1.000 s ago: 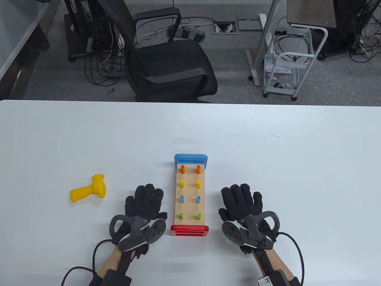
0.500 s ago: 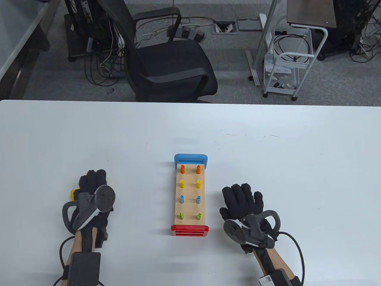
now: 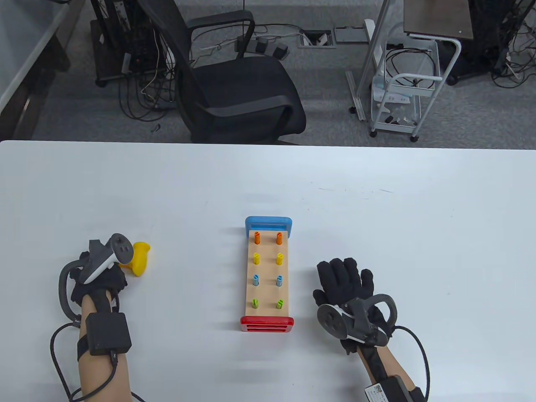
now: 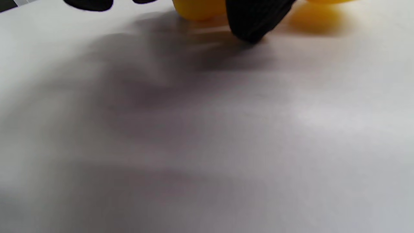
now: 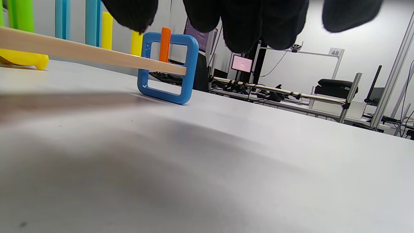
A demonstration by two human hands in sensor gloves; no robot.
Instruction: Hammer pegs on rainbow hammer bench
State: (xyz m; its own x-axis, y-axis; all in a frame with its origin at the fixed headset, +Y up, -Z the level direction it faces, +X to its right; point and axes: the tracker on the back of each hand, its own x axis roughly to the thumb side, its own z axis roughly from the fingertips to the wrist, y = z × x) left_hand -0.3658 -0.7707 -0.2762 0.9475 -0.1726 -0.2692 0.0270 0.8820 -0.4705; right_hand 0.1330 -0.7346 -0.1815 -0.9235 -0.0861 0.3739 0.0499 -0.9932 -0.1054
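Note:
The rainbow hammer bench (image 3: 268, 268) lies mid-table with a blue end far and a red end (image 3: 266, 324) near. Pairs of orange (image 3: 257, 238), yellow (image 3: 256, 258), blue (image 3: 256, 279) and green (image 3: 254, 302) pegs stand up from it. My left hand (image 3: 99, 281) is far to the bench's left and grips the handle of the yellow hammer (image 3: 140, 258); only the head shows. In the left wrist view a fingertip (image 4: 252, 19) lies against the hammer (image 4: 197, 8). My right hand (image 3: 344, 280) rests flat on the table right of the bench, fingers spread, empty. The bench (image 5: 81, 51) also shows in the right wrist view.
The white table (image 3: 377, 209) reaches far beyond the bench on all sides. A black office chair (image 3: 234, 92) and a white cart (image 3: 402, 96) stand past the table's far edge.
My left hand moved left from beside the bench to the hammer and closed around its handle; the hammer turned slightly. My right hand barely shifted.

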